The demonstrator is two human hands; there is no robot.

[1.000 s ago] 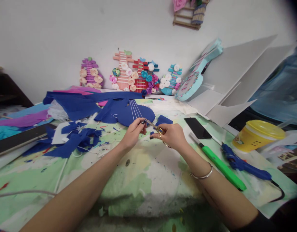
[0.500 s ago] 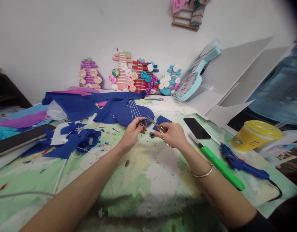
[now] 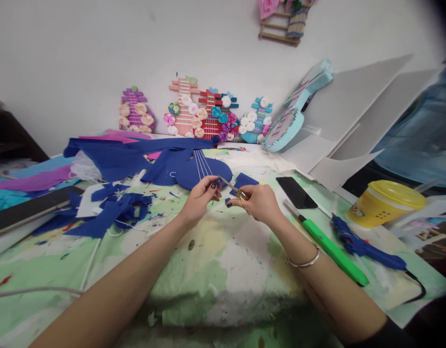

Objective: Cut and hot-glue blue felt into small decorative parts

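Observation:
My right hand (image 3: pixel 261 200) grips gold-handled scissors (image 3: pixel 241 193), thumb and fingers in the loops. The blades point left and look closed together, their tips beside the fingers of my left hand (image 3: pixel 203 195). Those left fingers are pinched together; whatever is between them is too small to make out. Just behind the left hand lies a blue instrument-shaped piece (image 3: pixel 185 174) with white strings across it. A small blue piece (image 3: pixel 245 181) rests behind the scissors.
Blue scraps (image 3: pixel 132 208) lie to the left. On the right are a black phone (image 3: pixel 297 192), a green-handled knife (image 3: pixel 334 251), a blue glue gun (image 3: pixel 368 246) and a yellow tub (image 3: pixel 384 205). Decorated instrument models (image 3: pixel 210 116) lean on the wall.
The scissor blades have come together from a slightly parted position. My left hand stays in nearly the same place, its fingers pinched.

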